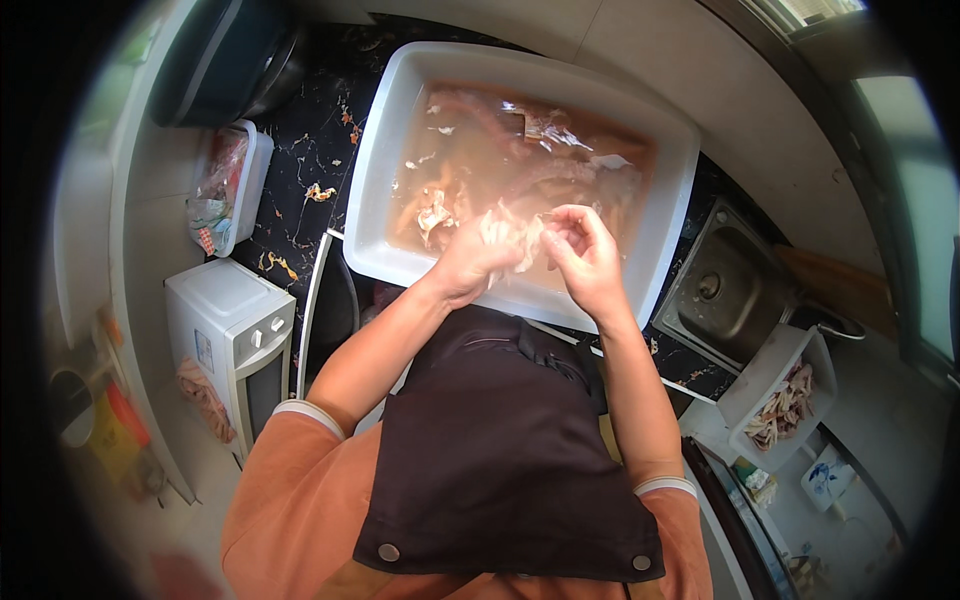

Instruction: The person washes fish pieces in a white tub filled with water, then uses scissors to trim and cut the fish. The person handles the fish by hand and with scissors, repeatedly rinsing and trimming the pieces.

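A large white plastic tub [371,172] stands in front of me on a dark marbled counter, holding cloudy brownish water with pale, fleshy pieces in it. Above its near side my left hand [484,255] grips a bundle of pale, wet, crumpled pieces [517,229]; glare hides their exact kind. My right hand [581,244] is just right of the bundle, its thumb and fingertips close together beside the bundle's edge; whether they pinch any of it cannot be told. Another pale folded piece [436,214] breaks the water surface left of my left hand.
A steel sink [724,277] lies to the right, with a white container [814,397] of pale strips below it. At the left are a plastic bin [255,176] with bagged items and a small white appliance [229,300]. Dark basins [225,60] stand at the upper left.
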A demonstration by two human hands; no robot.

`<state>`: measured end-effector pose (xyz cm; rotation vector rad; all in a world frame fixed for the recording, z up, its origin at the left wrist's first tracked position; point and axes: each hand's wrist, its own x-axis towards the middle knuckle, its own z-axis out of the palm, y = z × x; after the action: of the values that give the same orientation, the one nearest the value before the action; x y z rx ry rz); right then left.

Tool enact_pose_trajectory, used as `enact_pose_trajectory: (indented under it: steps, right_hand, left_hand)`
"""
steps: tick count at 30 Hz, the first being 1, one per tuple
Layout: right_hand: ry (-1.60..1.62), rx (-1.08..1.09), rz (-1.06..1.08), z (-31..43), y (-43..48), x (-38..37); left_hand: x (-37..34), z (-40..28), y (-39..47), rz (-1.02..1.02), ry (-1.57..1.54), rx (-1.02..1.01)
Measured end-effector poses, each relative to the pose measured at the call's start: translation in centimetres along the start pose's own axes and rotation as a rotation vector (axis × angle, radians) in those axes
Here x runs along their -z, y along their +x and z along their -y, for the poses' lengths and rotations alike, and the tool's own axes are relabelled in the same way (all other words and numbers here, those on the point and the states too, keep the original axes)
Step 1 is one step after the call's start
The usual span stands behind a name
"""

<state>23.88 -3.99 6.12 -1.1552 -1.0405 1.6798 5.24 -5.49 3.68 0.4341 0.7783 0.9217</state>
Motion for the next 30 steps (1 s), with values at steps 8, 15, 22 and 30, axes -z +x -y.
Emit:
enact_pose_trajectory:
  steps: [8, 15, 22, 30]
  right_hand:
    - [-0.158, -0.057, 0.062, -0.8, 1.4, -0.7]
    - [0.053, -0.081, -0.001, 1.4, 1.2, -0.4]
    - [-0.210, -0.107, 0.109, 3.0, -0.7, -0.5]
    - [-0.475, -0.017, 0.124, 2.5, -0.3, -0.5]
  left_hand:
    - [0.9, -0.2, -1.3, -0.033, 0.136, -0.005]
    - [0.7, -0.9, -2.1, 0.014, -0.046, 0.001]
    - [1.1, 0.2, -1.6, 0.051, 0.017, -0.015]
    - [1.8, 0.3, -2.5, 0.052, 0.130, -0.060]
